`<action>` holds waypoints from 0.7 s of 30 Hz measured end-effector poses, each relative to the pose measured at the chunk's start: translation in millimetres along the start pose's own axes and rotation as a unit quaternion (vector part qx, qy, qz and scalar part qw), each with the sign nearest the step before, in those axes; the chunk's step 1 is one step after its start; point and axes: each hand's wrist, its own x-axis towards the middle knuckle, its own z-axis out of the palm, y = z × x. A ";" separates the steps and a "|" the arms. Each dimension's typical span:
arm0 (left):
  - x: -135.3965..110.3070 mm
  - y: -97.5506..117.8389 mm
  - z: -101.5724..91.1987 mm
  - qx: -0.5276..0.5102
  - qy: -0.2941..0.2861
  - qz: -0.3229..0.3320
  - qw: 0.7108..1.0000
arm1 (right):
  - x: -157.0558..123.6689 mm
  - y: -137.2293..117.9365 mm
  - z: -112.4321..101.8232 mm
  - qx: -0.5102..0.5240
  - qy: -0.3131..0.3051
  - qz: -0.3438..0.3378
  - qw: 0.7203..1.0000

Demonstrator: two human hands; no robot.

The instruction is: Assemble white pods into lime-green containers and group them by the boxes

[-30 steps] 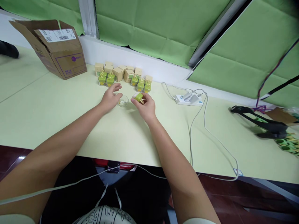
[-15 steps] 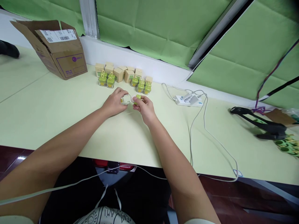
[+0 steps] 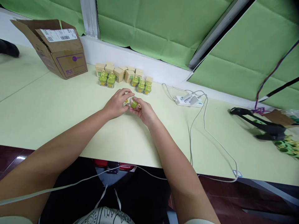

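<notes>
My left hand (image 3: pixel 116 104) is closed around a small clear jar (image 3: pixel 126 101) with a yellow mark on it, mostly covered by the fingers. In my right hand (image 3: pixel 145 112) is a green lid (image 3: pixel 134 103) with a pale loop, pinched between thumb and fingers. The lid is tilted at the jar's mouth, its loop pointing right. Whether it sits fully on the jar cannot be made out. Just beyond the hands stand several green-lidded jars in two groups, one at the left (image 3: pixel 110 81) and one at the right (image 3: pixel 140 87).
Small tan boxes (image 3: pixel 119 74) line the wall behind the jars. An open cardboard carton (image 3: pixel 67 60) stands at the back left. A white power strip (image 3: pixel 189 100) with trailing cables lies to the right. Farther right are a black stand (image 3: pixel 261 121) and green items (image 3: pixel 287 145).
The lid and jar have come together between my hands. My right hand has turned the lid so its top and loop face right; the left fingers now reach farther over the jar.
</notes>
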 end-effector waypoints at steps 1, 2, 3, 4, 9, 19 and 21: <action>-0.1 -0.4 0.3 -0.002 0.004 0.002 1.000 | 0.3 -0.3 -0.5 0.000 -0.001 0.002 1.000; -0.1 -0.7 0.6 -0.003 0.008 0.005 1.000 | 0.6 -0.5 -1.1 -0.001 -0.002 0.004 1.000; -0.1 -1.0 0.7 -0.005 0.011 0.007 1.000 | 1.0 -0.9 -1.6 -0.002 -0.002 0.007 1.000; 0.0 -1.2 0.7 -0.007 0.014 0.010 1.000 | 1.3 -1.3 -2.0 -0.004 0.000 0.011 1.000; 1.0 -0.3 -0.2 -0.017 0.023 0.036 0.999 | 0.2 -4.6 -1.7 -0.026 0.000 0.032 0.999; 4.8 3.6 -5.4 -0.033 -0.007 0.002 0.999 | 0.0 -8.5 -3.4 -0.035 -0.004 0.046 0.998; 5.2 5.5 -7.0 -0.037 -0.017 0.001 0.999 | 1.0 -7.7 -4.5 -0.035 -0.005 0.044 0.998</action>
